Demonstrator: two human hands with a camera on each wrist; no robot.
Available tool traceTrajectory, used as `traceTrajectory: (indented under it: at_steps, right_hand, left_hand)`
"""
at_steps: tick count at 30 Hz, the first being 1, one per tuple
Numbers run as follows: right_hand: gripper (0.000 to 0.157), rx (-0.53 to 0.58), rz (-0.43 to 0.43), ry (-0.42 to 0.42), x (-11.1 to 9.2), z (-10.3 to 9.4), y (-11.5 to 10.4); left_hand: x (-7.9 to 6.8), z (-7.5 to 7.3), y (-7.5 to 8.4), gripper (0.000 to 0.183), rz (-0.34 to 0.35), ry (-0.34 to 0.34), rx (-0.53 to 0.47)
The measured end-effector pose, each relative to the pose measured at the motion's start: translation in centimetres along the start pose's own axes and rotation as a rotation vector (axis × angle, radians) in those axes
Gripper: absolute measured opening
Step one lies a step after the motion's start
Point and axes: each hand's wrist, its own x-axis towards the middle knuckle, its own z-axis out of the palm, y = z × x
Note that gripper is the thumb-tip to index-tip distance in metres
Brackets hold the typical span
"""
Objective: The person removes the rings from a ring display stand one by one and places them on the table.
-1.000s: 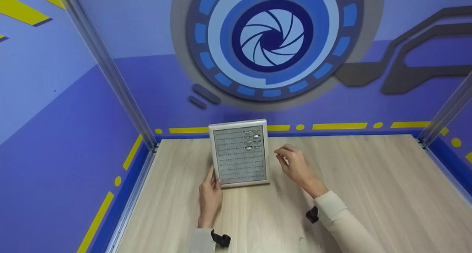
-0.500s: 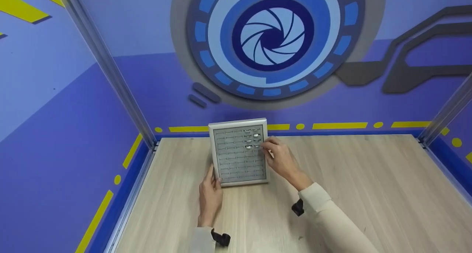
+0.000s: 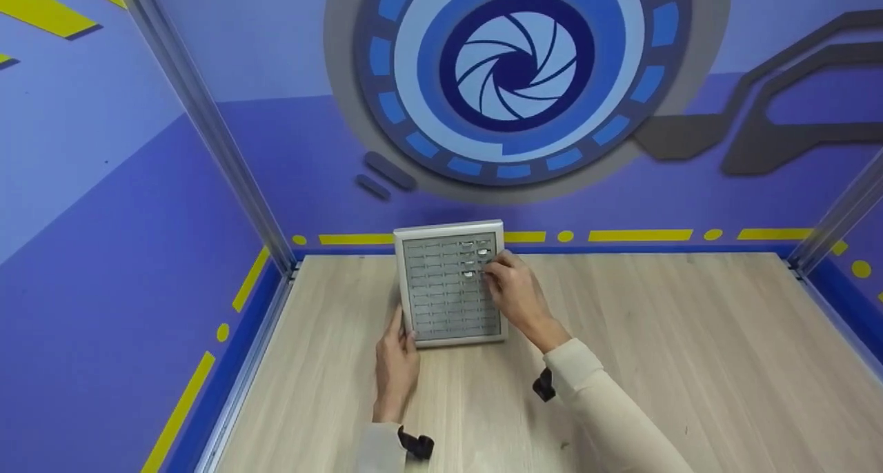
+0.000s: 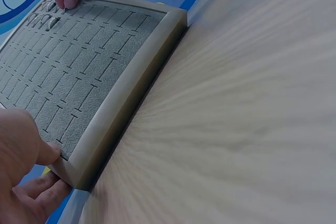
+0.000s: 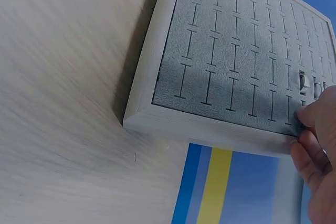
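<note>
A ring display board (image 3: pixel 448 314) with a pale frame and grey slotted foam stands tilted on the wooden table. My left hand (image 3: pixel 397 376) grips its lower left corner. The left wrist view shows that thumb (image 4: pixel 48 153) on the front, other fingers behind the frame. Several silver rings (image 3: pixel 483 252) sit in the two right-hand columns near the top. My right hand (image 3: pixel 521 294) pinches at a slot in the rightmost column, just below those rings; the ring there is mostly hidden by its fingertips. Beside its thumb in the right wrist view, a silver ring (image 5: pixel 304 82) stands in its slot.
Behind the board rises a blue printed wall (image 3: pixel 310 183) with yellow dashes along its base. A metal corner post (image 3: pixel 214 128) stands at the left, another at the right. Wooden tabletop (image 3: pixel 690 342) extends on both sides of the board.
My right hand has moved left from beside the board onto its rightmost column, covering the lowest ring there. The left hand keeps its grip on the corner.
</note>
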Motion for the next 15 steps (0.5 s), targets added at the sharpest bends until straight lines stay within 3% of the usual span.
traceTrajectory:
  at_steps: [15]
  right_hand:
    - [0.011,-0.013,-0.012,-0.012,0.06,-0.19,-0.22]
  left_hand:
    - [0.08,0.15,0.02,0.062,-0.002,0.016,0.009]
